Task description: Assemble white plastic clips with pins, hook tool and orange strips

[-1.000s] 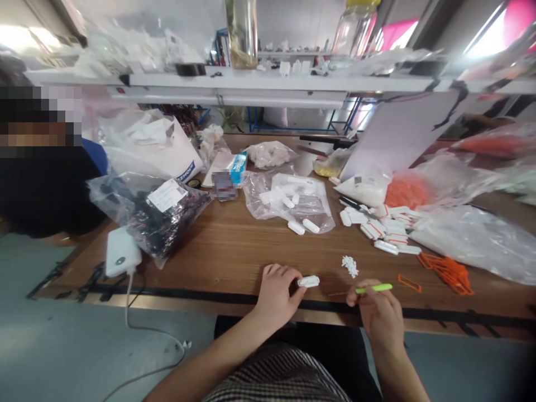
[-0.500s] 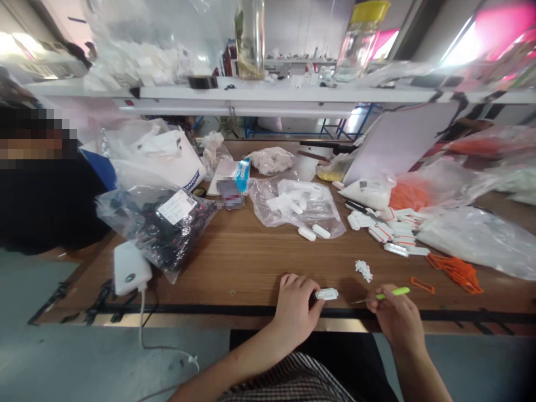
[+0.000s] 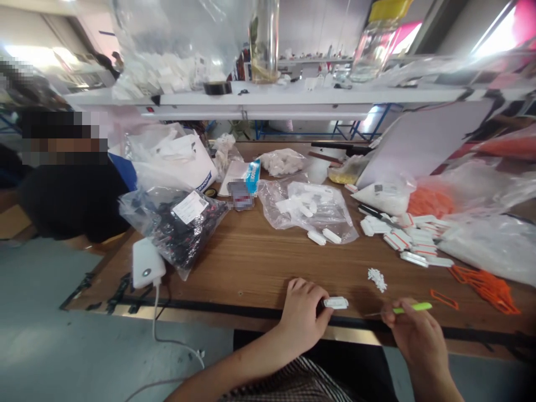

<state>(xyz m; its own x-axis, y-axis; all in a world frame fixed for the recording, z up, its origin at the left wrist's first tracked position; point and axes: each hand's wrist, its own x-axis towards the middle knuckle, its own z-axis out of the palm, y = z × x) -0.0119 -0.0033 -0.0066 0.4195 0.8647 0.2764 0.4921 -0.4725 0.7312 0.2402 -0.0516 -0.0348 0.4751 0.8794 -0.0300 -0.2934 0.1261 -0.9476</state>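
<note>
Near the table's front edge, my left hand (image 3: 305,310) pinches one end of a small white plastic case (image 3: 336,302) between thumb and fingers. To its right, my right hand (image 3: 414,329) is closed around a thin tool with a bright green handle (image 3: 414,307). The tool's slim metal tip points left toward the white case, apart from it. What kind of tip it is I cannot tell. Beyond my right hand lies a little heap of tiny white parts (image 3: 377,279). A single orange rectangular frame (image 3: 444,299) rests to the right of that hand.
White cases (image 3: 414,234), some with orange rims, are piled at right beside more orange frames (image 3: 489,287). A clear bag (image 3: 307,206) lies mid-table; a bag of dark parts (image 3: 180,229) and a white power bank (image 3: 147,265) are at left. A person (image 3: 71,190) sits at far left.
The whole view has shifted, so the table and things appear further right. Both hands keep their grips on the white case and the green-handled tool.
</note>
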